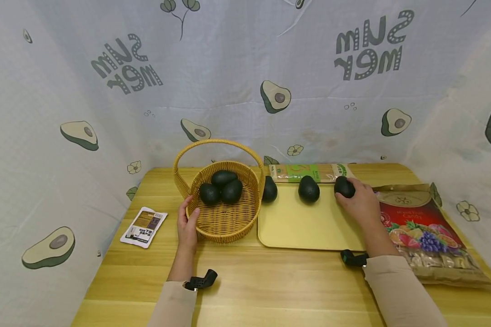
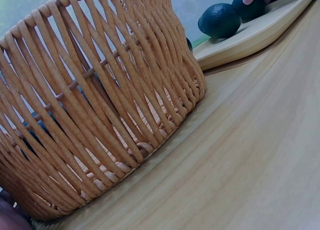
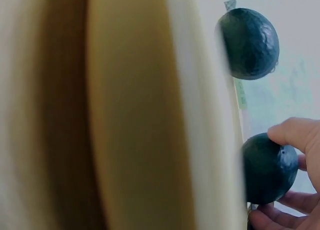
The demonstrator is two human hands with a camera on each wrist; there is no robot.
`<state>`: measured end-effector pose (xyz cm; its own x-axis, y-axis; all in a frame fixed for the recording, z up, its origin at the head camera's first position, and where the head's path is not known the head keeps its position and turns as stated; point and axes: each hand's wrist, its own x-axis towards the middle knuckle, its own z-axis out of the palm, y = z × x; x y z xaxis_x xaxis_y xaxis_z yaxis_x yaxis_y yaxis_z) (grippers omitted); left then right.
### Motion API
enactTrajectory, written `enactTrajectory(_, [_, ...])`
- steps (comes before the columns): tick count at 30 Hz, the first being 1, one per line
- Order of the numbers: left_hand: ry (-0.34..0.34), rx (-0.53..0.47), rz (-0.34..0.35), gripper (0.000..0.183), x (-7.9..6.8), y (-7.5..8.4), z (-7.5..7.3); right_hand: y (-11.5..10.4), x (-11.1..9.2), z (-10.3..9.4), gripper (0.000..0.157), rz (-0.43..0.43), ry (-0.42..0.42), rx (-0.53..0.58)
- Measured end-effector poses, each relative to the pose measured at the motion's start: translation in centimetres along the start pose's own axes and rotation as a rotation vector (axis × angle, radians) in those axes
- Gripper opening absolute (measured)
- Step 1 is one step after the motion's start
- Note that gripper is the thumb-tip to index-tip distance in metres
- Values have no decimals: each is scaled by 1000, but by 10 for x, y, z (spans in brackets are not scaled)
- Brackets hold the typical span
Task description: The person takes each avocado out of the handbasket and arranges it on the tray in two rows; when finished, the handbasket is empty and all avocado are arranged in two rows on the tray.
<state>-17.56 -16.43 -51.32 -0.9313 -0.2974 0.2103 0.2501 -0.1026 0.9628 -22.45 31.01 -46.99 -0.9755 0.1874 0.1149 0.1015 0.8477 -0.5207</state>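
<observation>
A woven basket (image 1: pixel 229 234) with a tall hoop handle stands left of centre, several dark avocados (image 1: pixel 221 187) inside it. At the basket's left side, my left hand (image 1: pixel 187 227) holds the rim, thumb on top and fingers along the outer wall. My right hand (image 1: pixel 360 204) grips an avocado (image 1: pixel 344 187) at the far right of the yellow tray (image 1: pixel 303 227); in the right wrist view, thumb and fingers curve around that avocado (image 3: pixel 270 170). A second avocado (image 1: pixel 308 190) sits on the tray's far part, and another (image 1: pixel 269 190) is partly hidden by the basket.
Noodle packets (image 1: pixel 311 172) lie behind the tray. To the right, a large red and gold candy bag (image 1: pixel 425 227) lies near the table's edge. A small white and brown pouch (image 1: pixel 144 227) is left of the basket. A printed curtain (image 1: pixel 229 91) hangs behind the wooden table.
</observation>
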Motion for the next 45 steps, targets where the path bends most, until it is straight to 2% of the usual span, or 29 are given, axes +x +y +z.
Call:
enactTrajectory(10, [5,-7,-2,48,0,-2,-1,-6,-4,-7,77,10,-8,-3])
enactTrajectory(17, [8,1,-1,48,-1,0,-1,-24,-11,-21,79,-30,48,10])
enactTrajectory(23, [9,4,-11,48,-1,0,-2,-58,-25,-34,74,-130,84,96])
enactTrajectory(30, [2,6,-15,48,0,-1,-2,-106,-50,-32,60,-334,146,242])
enactTrajectory(37, [-1,-4,-10,48,0,-1,-2,-152,-73,-19,58,-431,37,359])
enactTrajectory(45, [-4,18,-3,48,2,-1,-1,-197,-82,11,56,-506,-142,425])
